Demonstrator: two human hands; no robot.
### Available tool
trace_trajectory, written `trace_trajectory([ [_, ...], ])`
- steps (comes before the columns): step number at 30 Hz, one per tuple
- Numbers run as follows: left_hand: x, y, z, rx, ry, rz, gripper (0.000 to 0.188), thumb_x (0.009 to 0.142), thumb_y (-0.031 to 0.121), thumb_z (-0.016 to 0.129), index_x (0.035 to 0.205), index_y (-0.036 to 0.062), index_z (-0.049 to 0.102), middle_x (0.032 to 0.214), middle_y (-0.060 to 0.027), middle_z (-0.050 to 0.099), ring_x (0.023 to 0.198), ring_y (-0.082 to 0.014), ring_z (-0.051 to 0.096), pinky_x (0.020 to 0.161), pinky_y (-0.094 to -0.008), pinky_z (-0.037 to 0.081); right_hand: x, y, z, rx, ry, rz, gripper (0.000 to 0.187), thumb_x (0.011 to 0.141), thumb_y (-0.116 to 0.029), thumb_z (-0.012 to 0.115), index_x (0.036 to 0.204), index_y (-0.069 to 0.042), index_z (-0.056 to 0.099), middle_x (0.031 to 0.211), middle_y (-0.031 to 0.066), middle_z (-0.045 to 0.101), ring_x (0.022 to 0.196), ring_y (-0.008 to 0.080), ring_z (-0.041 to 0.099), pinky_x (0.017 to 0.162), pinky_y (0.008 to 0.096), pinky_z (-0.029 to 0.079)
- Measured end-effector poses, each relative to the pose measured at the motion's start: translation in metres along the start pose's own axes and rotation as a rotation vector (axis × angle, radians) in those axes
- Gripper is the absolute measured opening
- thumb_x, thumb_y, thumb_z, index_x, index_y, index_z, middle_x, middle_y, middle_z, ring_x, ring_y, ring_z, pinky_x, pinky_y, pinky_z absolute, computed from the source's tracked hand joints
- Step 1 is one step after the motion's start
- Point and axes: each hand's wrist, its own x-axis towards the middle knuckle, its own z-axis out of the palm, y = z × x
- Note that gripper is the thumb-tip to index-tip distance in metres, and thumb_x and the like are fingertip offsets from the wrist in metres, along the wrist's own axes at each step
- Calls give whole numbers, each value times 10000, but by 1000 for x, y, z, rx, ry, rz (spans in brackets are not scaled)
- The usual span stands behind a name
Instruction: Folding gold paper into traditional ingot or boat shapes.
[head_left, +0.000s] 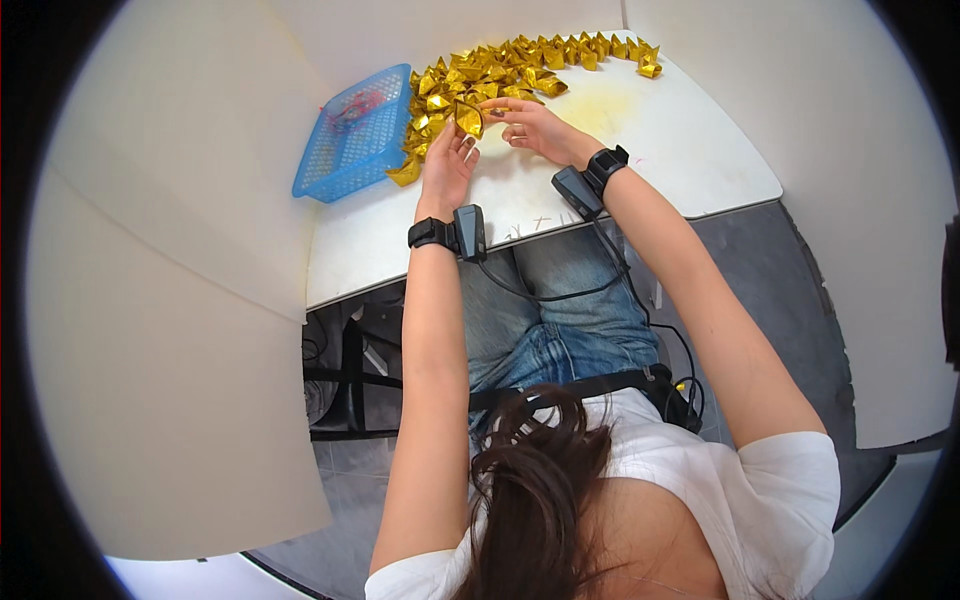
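At upper left we see a blue perforated basket (pixel 352 182) on the white tabletop (pixel 690 165). Right of it, at upper centre, the left hand (pixel 449 168) has its grip closed at the fingertips on the lower part of one gold folded piece (pixel 468 120), raised in front of a heap of similar gold pieces (pixel 490 72). We judge the held piece light, thin-walled and easily creased, its shiny skin perhaps slippery; we would take it lightly by a folded edge, without squeezing the hollow body. Farther right, the right hand (pixel 545 132) has its grip partly open, nothing visibly clasped, fingertips beside the piece; we cannot tell whether they touch it. A curved row of gold pieces (pixel 588 52) runs toward upper right.
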Motion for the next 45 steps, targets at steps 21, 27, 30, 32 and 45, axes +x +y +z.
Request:
trace_trajectory([
  [21, -9, 4, 9, 33, 106, 77, 242, 862, 182, 602, 1052, 41, 554, 966, -58, 586, 898, -141, 586, 810, -235, 511, 7, 10, -3, -300, 242, -207, 205, 783, -138, 678, 981, -103, 636, 822, -36, 638, 657, 28, 529, 593, 175, 415],
  [27, -6, 3, 11, 144, 45, 31, 259, 877, 179, 578, 1088, 36, 536, 1051, -98, 601, 875, -157, 602, 777, -252, 522, 10, 10, -9, -208, 365, -262, 164, 819, -157, 643, 971, -100, 622, 805, -39, 619, 641, 32, 527, 588, 175, 420],
  [30, -8, 2, 13, 153, 45, 42, 264, 885, 177, 564, 1101, 31, 523, 1095, -113, 593, 876, -163, 602, 768, -251, 522, 13, 13, -27, -99, 614, -334, 159, 830, -119, 607, 967, -45, 575, 827, 35, 607, 626, 99, 585, 576, 223, 468],
  [32, -7, 1, 14, 166, 57, 27, 269, 890, 176, 557, 1111, 30, 513, 1097, -120, 592, 866, -167, 603, 765, -254, 522, 11, 16, -43, 79, 931, -414, 114, 859, -126, 579, 950, -65, 546, 851, 40, 604, 649, 112, 596, 581, 216, 475],
  [45, -5, 0, 17, 184, 44, 20, 228, 904, 192, 538, 1069, 35, 533, 997, -87, 612, 795, -141, 613, 705, -237, 528, -2, 10, -67, 104, 1314, -550, 180, 885, -59, 468, 1047, -35, 394, 1046, 147, 536, 682, 194, 631, 593, 267, 492],
])
